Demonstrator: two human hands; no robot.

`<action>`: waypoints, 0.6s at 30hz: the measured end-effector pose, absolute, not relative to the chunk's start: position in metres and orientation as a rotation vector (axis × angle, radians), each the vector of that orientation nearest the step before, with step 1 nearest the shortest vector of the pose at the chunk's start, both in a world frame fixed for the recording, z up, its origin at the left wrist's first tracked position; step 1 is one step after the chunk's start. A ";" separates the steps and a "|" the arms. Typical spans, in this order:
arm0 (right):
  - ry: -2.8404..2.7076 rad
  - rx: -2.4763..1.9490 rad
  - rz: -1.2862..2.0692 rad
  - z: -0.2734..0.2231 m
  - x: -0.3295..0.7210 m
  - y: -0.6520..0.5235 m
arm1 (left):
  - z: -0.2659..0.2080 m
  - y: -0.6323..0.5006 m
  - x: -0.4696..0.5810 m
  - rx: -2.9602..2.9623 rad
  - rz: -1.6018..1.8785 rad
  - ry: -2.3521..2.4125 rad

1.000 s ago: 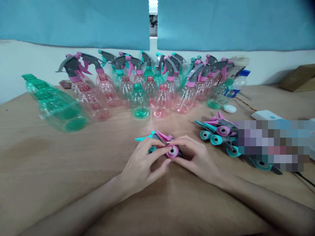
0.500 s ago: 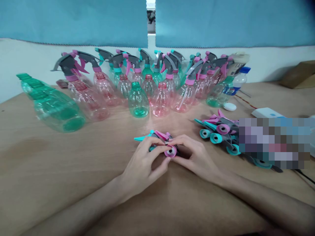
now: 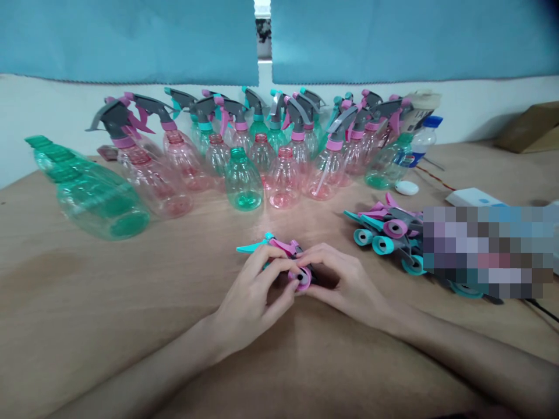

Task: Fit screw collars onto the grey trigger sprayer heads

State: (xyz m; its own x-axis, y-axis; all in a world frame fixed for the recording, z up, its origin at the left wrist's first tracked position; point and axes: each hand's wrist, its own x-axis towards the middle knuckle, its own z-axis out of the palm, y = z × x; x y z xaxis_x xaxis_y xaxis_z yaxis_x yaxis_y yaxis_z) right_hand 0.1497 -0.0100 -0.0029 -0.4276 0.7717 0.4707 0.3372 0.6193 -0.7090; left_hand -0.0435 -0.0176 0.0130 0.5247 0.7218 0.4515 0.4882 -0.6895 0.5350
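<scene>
Between my two hands is a pink and grey trigger spray head (image 3: 301, 278), its round pink collar facing me. My left hand (image 3: 262, 291) pinches the collar with thumb and fingertips. From the other side my right hand (image 3: 343, 279) grips the same spray head, fingers over its top and thumb below. Just behind my left fingers lies a turquoise spray head (image 3: 252, 247), partly hidden. Beyond the hands stand a green bottle (image 3: 243, 180) and a pink bottle (image 3: 285, 183), both without heads.
Several bottles with spray heads fitted (image 3: 299, 139) stand in rows at the back. Green bottles (image 3: 100, 201) lean at the left. A pile of loose spray heads (image 3: 393, 233) lies at the right, near a white box (image 3: 474, 199) and a white oval object (image 3: 407, 188).
The pink collar has tipped and dropped slightly toward me, and my left fingertips have shifted on it. Both hands keep hold of the spray head. The view has shifted slightly.
</scene>
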 end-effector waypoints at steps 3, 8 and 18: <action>-2.036 -0.860 0.666 -0.003 0.149 -0.010 | 0.013 -0.018 -0.043 2.485 0.915 1.015; -2.066 -0.855 0.664 0.000 0.149 -0.011 | 0.014 -0.015 -0.041 2.574 0.895 1.004; -1.796 -0.989 0.856 -0.005 0.154 -0.002 | 0.007 -0.024 -0.038 2.712 0.862 0.908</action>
